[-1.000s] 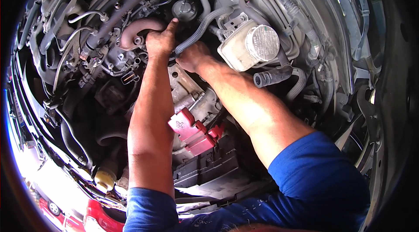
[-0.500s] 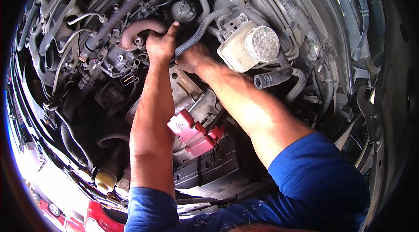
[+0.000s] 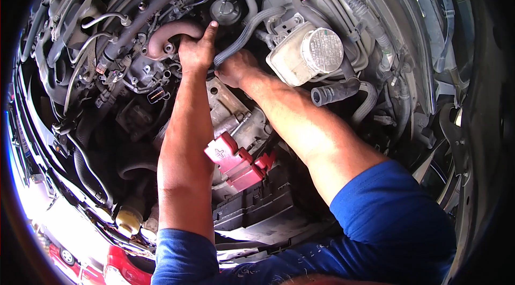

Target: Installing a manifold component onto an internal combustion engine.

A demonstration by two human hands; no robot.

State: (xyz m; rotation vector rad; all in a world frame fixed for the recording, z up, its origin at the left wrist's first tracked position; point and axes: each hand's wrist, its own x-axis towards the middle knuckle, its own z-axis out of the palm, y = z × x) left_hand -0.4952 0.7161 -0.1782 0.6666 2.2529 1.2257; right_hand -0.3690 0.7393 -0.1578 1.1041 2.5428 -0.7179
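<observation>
I look down into a car's engine bay. My left hand (image 3: 197, 49) reaches deep among the engine parts, its fingers curled beside a curved brownish metal pipe (image 3: 166, 34), with one finger pointing up toward a round black cap (image 3: 225, 11). My right hand (image 3: 234, 67) is next to it, closed around the lower end of a grey ribbed hose (image 3: 244, 35) that runs up and to the right. What lies under both palms is hidden.
A whitish fluid reservoir with a round ribbed cap (image 3: 308, 51) sits right of the hands. A loose black hose end (image 3: 335, 92) lies below it. A red battery terminal cover (image 3: 236, 161) and black battery box (image 3: 257, 207) lie between my forearms. Hoses and wiring crowd the left side.
Both hands stay at the same spot by the hose and pipe; only small shifts of the fingers and of the view.
</observation>
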